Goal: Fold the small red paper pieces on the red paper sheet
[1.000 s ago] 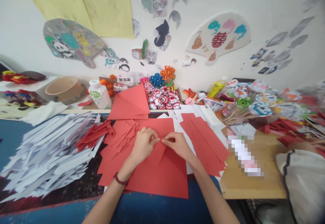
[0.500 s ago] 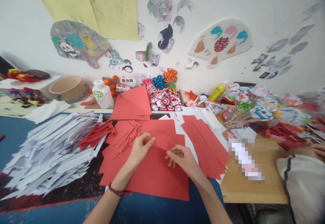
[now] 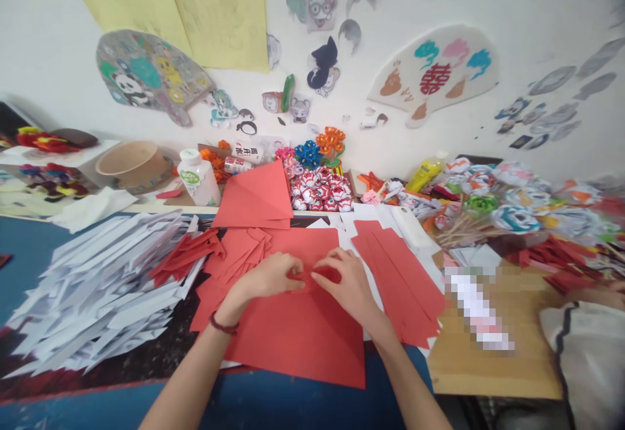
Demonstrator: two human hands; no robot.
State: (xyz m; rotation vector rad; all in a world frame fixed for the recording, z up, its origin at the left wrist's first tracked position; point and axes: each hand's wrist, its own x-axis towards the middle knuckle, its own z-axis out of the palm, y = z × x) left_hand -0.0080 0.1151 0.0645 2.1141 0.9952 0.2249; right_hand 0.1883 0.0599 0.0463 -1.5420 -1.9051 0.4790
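Note:
Over a stack of large red paper sheets (image 3: 303, 345), my left hand (image 3: 278, 275) and my right hand (image 3: 339, 280) are close together. Thumb and fingers of each hand are pinched around what looks like a small piece of red paper, hard to tell from the red sheets below. Small red pieces (image 3: 244, 254) lie left of my hands. Long red strips (image 3: 395, 280) are to the right on white paper. Folded red strips (image 3: 188, 257) rest on a big pile of folded white paper (image 3: 107, 287).
Behind the sheets stand a white bottle (image 3: 199, 179), a round tan container (image 3: 131, 164) and red-and-white paper flowers (image 3: 322, 190). At right are a yellow bottle (image 3: 426, 171), paper flowers on sticks (image 3: 516, 218), a wooden board (image 3: 493, 371) and a person's light garment (image 3: 593, 358).
My hands have come closer together; the right has moved up and left, and the left has shifted slightly right. The small red sheet raised between them earlier is now mostly hidden.

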